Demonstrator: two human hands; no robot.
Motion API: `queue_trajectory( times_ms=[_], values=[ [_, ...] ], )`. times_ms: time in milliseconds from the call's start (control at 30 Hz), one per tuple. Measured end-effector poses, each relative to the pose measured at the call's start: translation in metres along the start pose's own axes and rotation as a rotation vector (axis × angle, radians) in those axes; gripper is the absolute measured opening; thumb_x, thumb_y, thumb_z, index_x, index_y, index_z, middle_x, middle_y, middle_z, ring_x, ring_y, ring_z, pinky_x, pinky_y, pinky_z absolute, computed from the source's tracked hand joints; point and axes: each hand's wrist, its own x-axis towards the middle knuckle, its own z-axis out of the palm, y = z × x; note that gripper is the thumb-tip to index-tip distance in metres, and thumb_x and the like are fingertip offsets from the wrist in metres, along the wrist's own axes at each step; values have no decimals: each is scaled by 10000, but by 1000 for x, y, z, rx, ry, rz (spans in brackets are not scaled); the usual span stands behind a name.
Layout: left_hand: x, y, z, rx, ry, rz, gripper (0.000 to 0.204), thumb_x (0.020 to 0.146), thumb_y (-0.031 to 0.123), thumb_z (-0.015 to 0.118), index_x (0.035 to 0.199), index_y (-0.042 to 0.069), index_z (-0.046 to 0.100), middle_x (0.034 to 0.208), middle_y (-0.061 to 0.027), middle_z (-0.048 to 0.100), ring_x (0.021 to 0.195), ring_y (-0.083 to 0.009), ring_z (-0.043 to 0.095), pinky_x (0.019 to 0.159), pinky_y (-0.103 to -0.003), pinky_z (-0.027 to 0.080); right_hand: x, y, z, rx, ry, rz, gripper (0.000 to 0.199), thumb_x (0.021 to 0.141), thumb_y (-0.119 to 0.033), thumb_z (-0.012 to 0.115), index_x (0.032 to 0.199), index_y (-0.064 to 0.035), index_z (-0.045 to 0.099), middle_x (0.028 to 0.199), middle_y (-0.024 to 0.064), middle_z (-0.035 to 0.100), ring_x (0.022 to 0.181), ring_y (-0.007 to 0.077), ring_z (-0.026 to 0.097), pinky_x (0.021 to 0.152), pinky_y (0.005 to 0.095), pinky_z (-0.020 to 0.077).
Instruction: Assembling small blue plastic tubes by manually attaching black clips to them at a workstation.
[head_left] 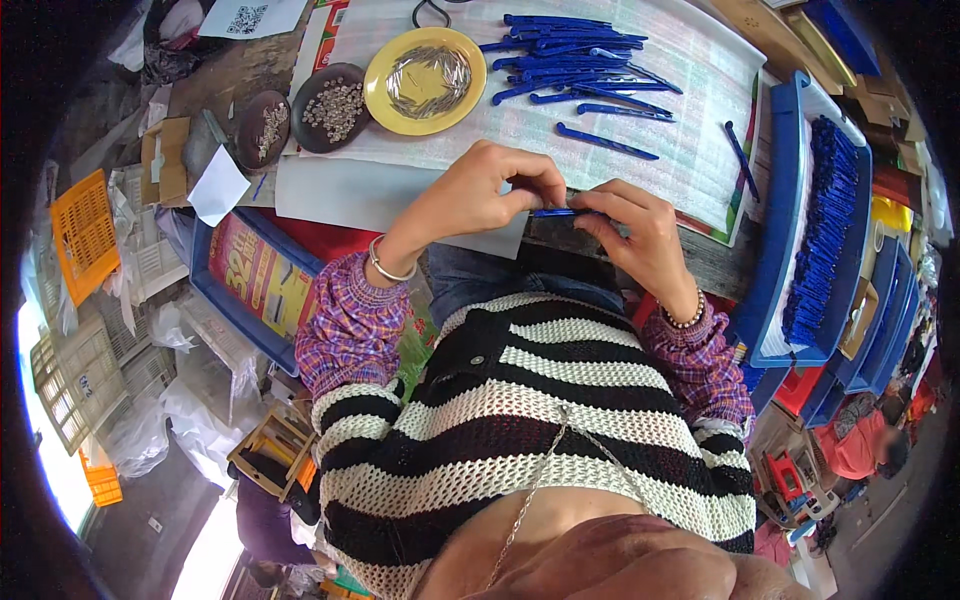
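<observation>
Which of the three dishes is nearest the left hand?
The yellow dish: it's the large one just beyond the left hand; both dark dishes lie farther left.

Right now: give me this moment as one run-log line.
left hand: holding blue strip | right hand: holding same strip | beyond: blue strip pile, yellow plate of silvery pins

Strips (575, 62): deep blue. Plate (377, 98): yellow. Bowl (340, 73): dark brown. Sweater (540, 405): black and cream-white stripes. Sleeve cuffs (350, 325): purple plaid, orange-red lines. Crate (84, 232): orange. Tray (766, 280): blue, white lining.
</observation>
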Motion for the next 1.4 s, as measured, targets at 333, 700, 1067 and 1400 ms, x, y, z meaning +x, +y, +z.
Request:
queue_trajectory(
  times_ms=[333, 700, 1067, 1400],
  values=[
    [-4, 15, 26, 405, 313, 229, 195, 704, -57, 598, 882, 23, 610, 791, -112, 595, 737, -283, 582, 654, -320, 470, 2, 8, 2, -345, 275, -230, 234, 636, 18, 690, 862, -33, 655, 782, 80, 615, 657, 229, 575, 564, 321, 452],
    [-6, 3, 33, 516, 405, 323, 241, 675, -79, 619, 890, 29, 620, 801, -108, 599, 746, -272, 592, 645, -331, 478, 3, 10, 2, -363, 297, -272, 280, 603, 31, 682, 874, -33, 659, 789, 77, 616, 654, 225, 574, 562, 318, 448],
    [-24, -8, 25, -71, 410, -14, 172, 773, -22, 618, 944, -22, 638, 892, -55, 648, 832, -116, 599, 738, -250, 478, 12, -1, 1, -292, 274, -333, 221, 637, 27, 690, 851, -24, 663, 782, 88, 624, 660, 230, 588, 582, 298, 457],
    [-46, -22, 28, -549, 398, 53, 171, 749, -32, 663, 918, -20, 634, 1008, -72, 599, 855, -104, 544, 757, -220, 434, 10, -6, 42, 717, -2, 337, 135, 793, -30, 656, 911, 32, 633, 824, 23, 609, 693, 73, 529, 619, 197, 413]
  ],
)
